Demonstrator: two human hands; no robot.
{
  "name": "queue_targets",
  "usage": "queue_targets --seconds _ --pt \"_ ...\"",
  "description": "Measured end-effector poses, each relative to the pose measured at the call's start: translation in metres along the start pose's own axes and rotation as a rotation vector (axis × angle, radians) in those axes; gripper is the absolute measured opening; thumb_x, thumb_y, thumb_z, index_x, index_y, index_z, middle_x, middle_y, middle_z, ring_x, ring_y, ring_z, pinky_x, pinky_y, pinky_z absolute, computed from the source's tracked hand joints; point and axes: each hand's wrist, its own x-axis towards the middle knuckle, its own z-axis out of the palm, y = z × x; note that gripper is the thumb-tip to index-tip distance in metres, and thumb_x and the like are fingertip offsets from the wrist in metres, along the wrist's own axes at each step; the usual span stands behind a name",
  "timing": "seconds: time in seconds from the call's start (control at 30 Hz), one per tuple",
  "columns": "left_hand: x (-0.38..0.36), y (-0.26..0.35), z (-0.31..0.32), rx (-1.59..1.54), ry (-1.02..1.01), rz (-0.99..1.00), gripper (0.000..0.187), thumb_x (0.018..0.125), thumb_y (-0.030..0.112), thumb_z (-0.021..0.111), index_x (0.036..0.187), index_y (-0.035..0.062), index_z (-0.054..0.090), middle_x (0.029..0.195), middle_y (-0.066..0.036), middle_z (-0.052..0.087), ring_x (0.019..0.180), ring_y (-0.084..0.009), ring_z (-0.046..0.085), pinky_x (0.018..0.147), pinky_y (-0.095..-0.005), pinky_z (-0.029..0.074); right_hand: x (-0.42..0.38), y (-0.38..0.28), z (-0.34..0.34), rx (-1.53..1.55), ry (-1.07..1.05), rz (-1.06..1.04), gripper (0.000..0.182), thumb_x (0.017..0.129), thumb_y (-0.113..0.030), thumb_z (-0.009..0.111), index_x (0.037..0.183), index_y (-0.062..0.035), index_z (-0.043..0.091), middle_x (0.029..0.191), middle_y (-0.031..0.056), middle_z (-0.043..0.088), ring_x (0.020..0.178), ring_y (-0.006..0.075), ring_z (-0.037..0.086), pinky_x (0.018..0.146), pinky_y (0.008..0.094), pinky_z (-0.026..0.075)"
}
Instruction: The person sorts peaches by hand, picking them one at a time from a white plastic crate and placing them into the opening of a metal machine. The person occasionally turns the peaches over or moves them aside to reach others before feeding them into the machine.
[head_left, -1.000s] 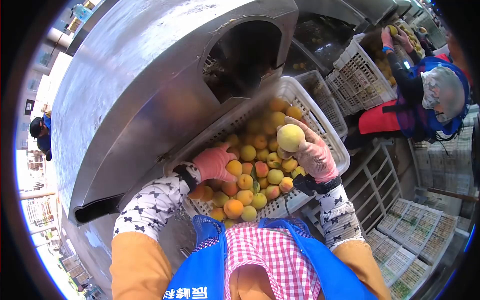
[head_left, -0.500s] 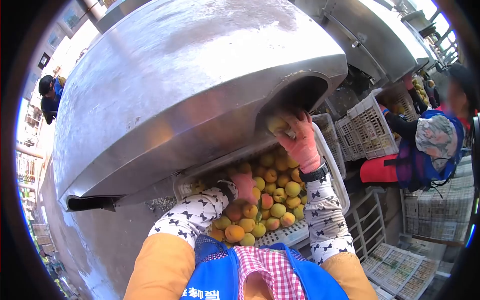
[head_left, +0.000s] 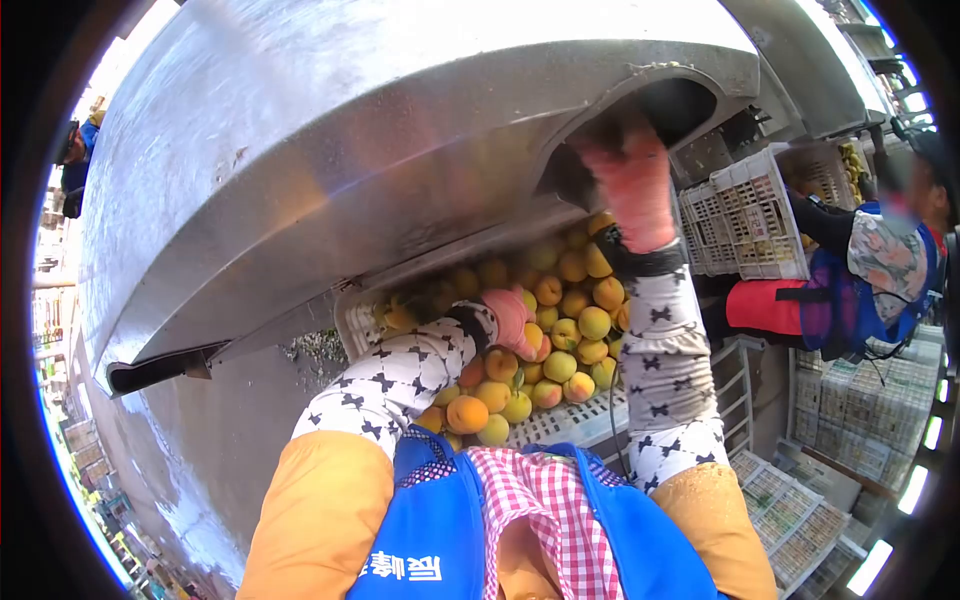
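Note:
My left hand [head_left: 506,318], in a pink glove, reaches down into a white plastic crate [head_left: 588,428] filled with yellow, orange and greenish peaches [head_left: 592,323]. Its fingers curl round a yellow-orange peach [head_left: 533,337] among the others. Above the crate's right side, my right hand [head_left: 634,185] reaches up into the dark oval opening [head_left: 683,108] of a large metal machine [head_left: 420,150]. Motion smears that glove and shadow hides its fingertips, so whether it holds anything does not show.
The machine's curved metal edge overhangs the crate's far side. To the right, a co-worker [head_left: 880,262] in a blue vest stands by another white crate [head_left: 740,220]. Stacked crates [head_left: 860,400] are at the lower right. Another person [head_left: 78,165] appears far left.
My right hand, which held a peach at the opening's lower edge, has gone further up into it. My left hand stays among the peaches, shifted slightly. The whole view has tilted.

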Motion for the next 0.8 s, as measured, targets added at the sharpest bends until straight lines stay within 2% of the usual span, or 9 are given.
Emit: queue_targets --seconds 0.07,0.1,0.23,0.33,0.37,0.43,0.53,0.7,0.8 --pt "0.012 0.000 -0.001 -0.019 0.016 -0.020 0.089 0.061 0.069 0.075 0.133 0.0164 0.063 0.138 -0.027 0.050 0.121 -0.0359 0.057 0.101 -0.0425 0.047 0.006 0.009 -0.064 1.284 0.069 0.588 0.036 0.085 -0.016 0.075 0.115 -0.0006 0.064 0.088 0.0115 0.067 0.082 0.0199 0.064 0.080 0.0314 0.053" --pt "0.020 -0.001 0.000 0.010 -0.035 -0.043 0.089 0.062 0.070 0.074 0.134 0.0175 0.062 0.140 -0.024 0.050 0.123 -0.0344 0.056 0.102 -0.0423 0.046 -0.011 0.029 -0.067 1.048 -0.004 0.538 0.032 0.088 -0.012 0.074 0.117 -0.0033 0.064 0.096 0.0084 0.067 0.083 0.0120 0.061 0.079 0.0254 0.051" --pt "0.045 0.011 -0.005 0.023 -0.188 -0.169 0.086 0.068 0.070 0.068 0.136 0.0180 0.061 0.143 -0.018 0.052 0.129 -0.0315 0.052 0.104 -0.0412 0.045 -0.095 0.038 -0.023 0.154 -0.684 0.245 0.046 0.082 -0.024 0.075 0.123 -0.0062 0.062 0.113 0.0129 0.063 0.095 0.0269 0.066 0.084 0.0396 0.053" --pt "0.032 0.008 -0.012 -0.100 -0.149 -0.110 0.080 0.073 0.066 0.068 0.135 0.0159 0.060 0.139 -0.015 0.057 0.128 -0.0310 0.054 0.105 -0.0400 0.045 -0.139 0.041 0.032 -0.107 -0.780 -0.106 0.058 0.077 -0.028 0.075 0.128 -0.0063 0.059 0.121 0.0184 0.057 0.107 0.0348 0.059 0.091 0.0441 0.050" --pt "0.024 0.004 -0.014 -0.167 -0.126 -0.086 0.077 0.075 0.063 0.067 0.135 0.0149 0.060 0.137 -0.014 0.059 0.127 -0.0307 0.054 0.105 -0.0395 0.045 -0.134 0.044 0.031 -0.102 -0.770 -0.109 0.058 0.077 -0.028 0.075 0.128 -0.0063 0.059 0.121 0.0184 0.057 0.107 0.0348 0.059 0.091 0.0441 0.050" --pt "0.001 -0.011 -0.002 -0.875 -0.067 0.128 0.077 0.079 0.060 0.071 0.136 0.0090 0.057 0.132 -0.012 0.061 0.120 -0.0241 0.059 0.101 -0.0373 0.048 -0.123 0.047 0.009 0.296 -0.728 0.193 0.063 0.072 -0.027 0.079 0.127 -0.0049 0.059 0.118 0.0181 0.057 0.107 0.0375 0.058 0.094 0.0431 0.049" --pt "-0.048 0.002 0.003 -1.834 0.019 0.287 0.070 0.089 0.057 0.065 0.133 0.0042 0.055 0.129 -0.010 0.061 0.120 -0.0210 0.058 0.101 -0.0382 0.049 -0.114 0.039 -0.045 0.986 -0.578 0.567 0.069 0.070 -0.023 0.082 0.130 -0.0009 0.056 0.121 0.0140 0.058 0.113 0.0258 0.058 0.099 0.0353 0.047" --pt "-0.083 0.048 -0.036 -1.931 0.373 0.543 0.081 0.087 0.072 0.055 0.134 0.0059 0.053 0.130 -0.011 0.060 0.118 -0.0236 0.059 0.101 -0.0399 0.050 -0.094 -0.004 -0.101 1.533 -0.416 0.766 0.077 0.071 -0.021 0.082 0.138 0.0019 0.051 0.121 0.0111 0.058 0.118 0.0215 0.056 0.104 0.0326 0.042" --pt "-0.091 0.055 -0.055 -1.943 0.474 0.616 0.092 0.082 0.081 0.050 0.137 0.0079 0.050 0.129 -0.013 0.060 0.110 -0.0252 0.063 0.093 -0.0418 0.054 -0.068 0.002 -0.109 1.097 -0.244 0.348 0.073 0.069 -0.016 0.081 0.135 0.0006 0.054 0.118 0.0140 0.060 0.111 0.0268 0.060 0.100 0.0353 0.046"
